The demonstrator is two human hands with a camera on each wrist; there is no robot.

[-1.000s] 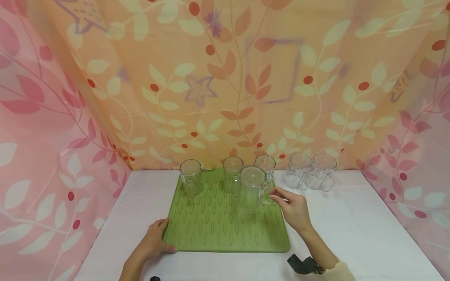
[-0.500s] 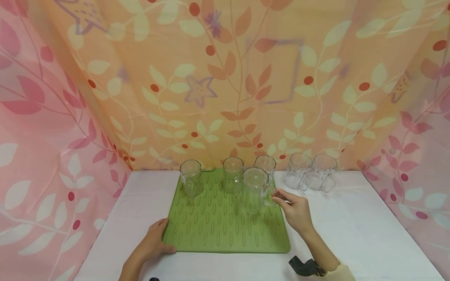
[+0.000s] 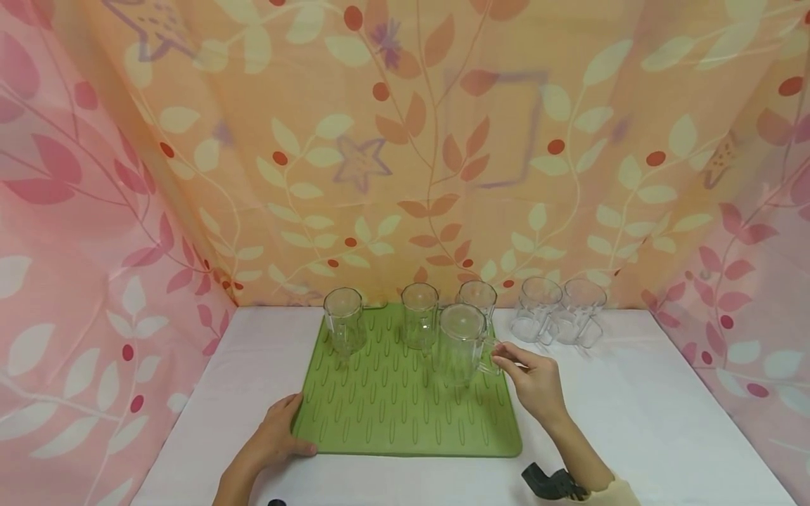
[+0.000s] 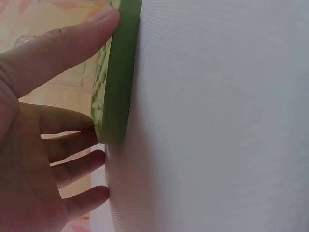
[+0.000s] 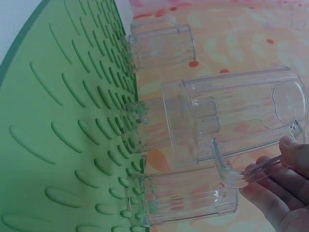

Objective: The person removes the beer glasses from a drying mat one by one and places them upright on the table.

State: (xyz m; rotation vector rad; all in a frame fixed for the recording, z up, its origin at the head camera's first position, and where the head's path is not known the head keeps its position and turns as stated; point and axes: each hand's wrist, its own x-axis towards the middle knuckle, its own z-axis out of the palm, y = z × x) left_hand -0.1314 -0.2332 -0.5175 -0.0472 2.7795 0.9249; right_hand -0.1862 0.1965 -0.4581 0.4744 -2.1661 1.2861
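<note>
Clear mug, beyond the spread fingers of the left hand that touched the near left corner of the green mat, hung over the mat, seemingly not yet set down; fingers and thumb of the right hand pinched its handle, its body just left of them. Farther back, three mugs stood on the mat, apparently done, and two other mugs on the desk to its right, perhaps yet to be moved.

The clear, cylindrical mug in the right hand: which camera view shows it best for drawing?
The right wrist view: the clear, cylindrical mug looks largest, and its handle shows plainly in the right hand. The head view shows it smaller, overlapping another clear mug; the left wrist view shows nothing identifiable of it.
</note>
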